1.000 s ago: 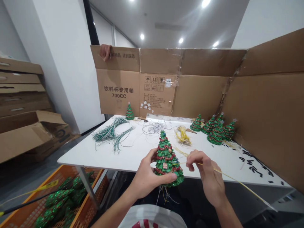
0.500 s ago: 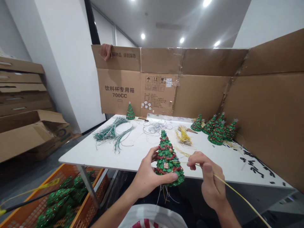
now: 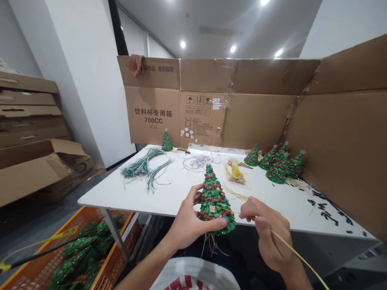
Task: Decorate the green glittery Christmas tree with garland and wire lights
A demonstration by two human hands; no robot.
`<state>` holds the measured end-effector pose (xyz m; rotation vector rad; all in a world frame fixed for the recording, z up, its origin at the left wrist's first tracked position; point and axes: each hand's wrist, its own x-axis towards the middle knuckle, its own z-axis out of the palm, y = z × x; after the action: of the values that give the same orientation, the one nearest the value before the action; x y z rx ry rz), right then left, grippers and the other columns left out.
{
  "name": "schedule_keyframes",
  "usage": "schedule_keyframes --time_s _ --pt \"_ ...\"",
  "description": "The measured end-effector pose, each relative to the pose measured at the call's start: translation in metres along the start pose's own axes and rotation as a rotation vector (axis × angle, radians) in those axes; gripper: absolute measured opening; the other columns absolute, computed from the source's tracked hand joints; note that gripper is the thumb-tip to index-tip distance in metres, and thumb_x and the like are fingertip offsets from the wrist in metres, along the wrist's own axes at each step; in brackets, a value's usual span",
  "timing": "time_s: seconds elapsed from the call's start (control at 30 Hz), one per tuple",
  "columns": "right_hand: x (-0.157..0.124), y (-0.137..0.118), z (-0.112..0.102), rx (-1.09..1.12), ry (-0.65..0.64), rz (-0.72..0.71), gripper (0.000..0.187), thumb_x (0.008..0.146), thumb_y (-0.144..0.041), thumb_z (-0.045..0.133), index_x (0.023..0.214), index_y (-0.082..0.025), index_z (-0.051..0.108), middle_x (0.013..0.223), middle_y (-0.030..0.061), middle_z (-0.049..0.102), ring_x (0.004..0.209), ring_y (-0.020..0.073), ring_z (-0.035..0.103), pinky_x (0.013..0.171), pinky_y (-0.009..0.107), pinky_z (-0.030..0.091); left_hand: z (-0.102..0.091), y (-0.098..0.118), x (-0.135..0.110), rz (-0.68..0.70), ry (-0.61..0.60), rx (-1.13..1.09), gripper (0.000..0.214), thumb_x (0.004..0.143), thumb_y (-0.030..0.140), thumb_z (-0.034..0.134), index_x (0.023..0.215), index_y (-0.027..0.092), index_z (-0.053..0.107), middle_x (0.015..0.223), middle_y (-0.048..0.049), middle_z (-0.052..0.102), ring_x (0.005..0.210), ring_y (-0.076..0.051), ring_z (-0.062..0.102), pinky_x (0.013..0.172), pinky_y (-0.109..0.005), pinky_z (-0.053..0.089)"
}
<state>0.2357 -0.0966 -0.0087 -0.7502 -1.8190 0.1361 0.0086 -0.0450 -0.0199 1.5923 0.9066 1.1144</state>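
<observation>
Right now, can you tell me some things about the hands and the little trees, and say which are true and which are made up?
1. The left hand holds a little green tree. True.
2. The right hand pinches a thin yellow wire. True.
3. The crate on the floor is blue. False: it is orange.
4. Only one small tree stands on the table. False: a group of trees stands at the right, and a single tree stands by the cardboard wall.
</observation>
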Motion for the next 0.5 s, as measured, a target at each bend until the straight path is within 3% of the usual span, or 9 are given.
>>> schedule_keyframes --time_s 0.2,0.5 --pt "0.0004 -0.0011 -0.0011 -0.028 -0.025 -0.024 0.036 0.118 -0.034 0.036 0.096 -0.025 0.063 0.077 0.0027 0.063 0.066 0.0185 0.055 0.062 0.034 0.042 -0.0003 0.0007 0.0001 -0.001 0.008 -0.001 0.097 0.066 0.047 0.104 0.148 0.029 0.055 0.146 -0.0124 0.073 0.138 -0.037 0.067 0.119 -0.053 0.054" --pt "-0.0085 0.0056 0.0068 0.028 0.144 0.179 0.043 0.118 -0.038 0.037 0.091 -0.025 0.067 0.08 0.0036 0.063 0.07 0.0192 0.054 0.066 0.035 0.043 0.0005 -0.0013 -0.0013 -0.006 0.009 -0.004 0.099 0.066 0.047 0.104 0.149 0.031 0.054 0.146 -0.0108 0.072 0.139 -0.036 0.067 0.118 -0.051 0.054"
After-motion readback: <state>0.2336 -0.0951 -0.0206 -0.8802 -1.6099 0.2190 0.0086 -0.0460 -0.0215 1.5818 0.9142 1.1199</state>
